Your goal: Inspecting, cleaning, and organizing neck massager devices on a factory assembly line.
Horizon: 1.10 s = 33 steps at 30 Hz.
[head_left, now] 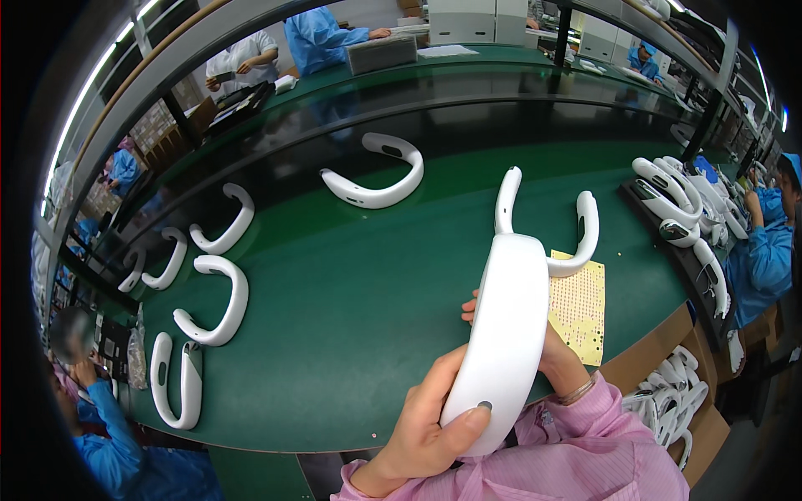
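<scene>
Close in front of me is a white curved neckband device (505, 334), tilted up, its broad smooth side toward me. My left hand (426, 417) grips its lower end, with the thumb on a small grey button (484, 406). Behind the device my right hand (557, 355) supports it; it is mostly hidden, and its fingertips show past the device's left edge. Just beyond, two white arms of a U shape (587, 225) stick out, partly covered by the held piece. A yellow sheet (578, 309) with rows of small marks lies on the green table beside my right wrist.
Several similar U-shaped devices stand along the left and far side of the green table (334, 334), one (376, 194) at the far middle. A dark tray (685, 267) heaped with white parts is at right, above a cardboard box (706, 417) of white parts. Co-workers in blue sit at both sides.
</scene>
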{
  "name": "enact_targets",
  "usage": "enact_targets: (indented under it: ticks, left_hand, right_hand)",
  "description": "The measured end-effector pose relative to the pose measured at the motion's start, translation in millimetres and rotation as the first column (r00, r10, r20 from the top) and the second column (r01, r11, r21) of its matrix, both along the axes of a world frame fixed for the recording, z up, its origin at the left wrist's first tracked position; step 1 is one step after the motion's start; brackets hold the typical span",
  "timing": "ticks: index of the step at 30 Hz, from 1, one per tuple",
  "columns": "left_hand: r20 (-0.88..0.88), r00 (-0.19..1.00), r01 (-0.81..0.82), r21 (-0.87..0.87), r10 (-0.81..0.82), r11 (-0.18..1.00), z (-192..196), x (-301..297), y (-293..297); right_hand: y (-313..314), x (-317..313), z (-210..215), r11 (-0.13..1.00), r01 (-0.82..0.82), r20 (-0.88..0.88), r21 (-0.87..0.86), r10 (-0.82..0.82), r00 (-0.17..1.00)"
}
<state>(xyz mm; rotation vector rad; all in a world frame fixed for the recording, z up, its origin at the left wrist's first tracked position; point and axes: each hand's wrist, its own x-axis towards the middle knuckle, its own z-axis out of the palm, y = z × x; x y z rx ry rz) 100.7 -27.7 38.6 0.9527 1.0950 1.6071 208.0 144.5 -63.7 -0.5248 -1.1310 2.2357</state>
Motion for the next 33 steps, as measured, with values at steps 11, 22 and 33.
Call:
enact_targets:
  ticks: [11,22,33]
  left_hand:
    - [-0.02,0.998,-0.057,0.016,0.057,0.998,-5.4,0.8,-7.0]
    - [0.294,0.921,0.102,0.449,-0.255,0.888,-45.8,-43.7,-12.6]
    - [0.435,0.802,-0.353,-0.208,0.41,0.912,-83.8,-51.0,29.7]
  right_hand:
    - [-2.5,0.3,5.3,0.999,-0.011,0.026,-0.043,0.012,1.0]
    - [1.7,35.6,24.5,0.879,-0.164,0.024,0.447,0.171,0.985]
    - [-37.3,53.4,124.0,0.72,-0.334,0.293,0.608,0.187,0.938]
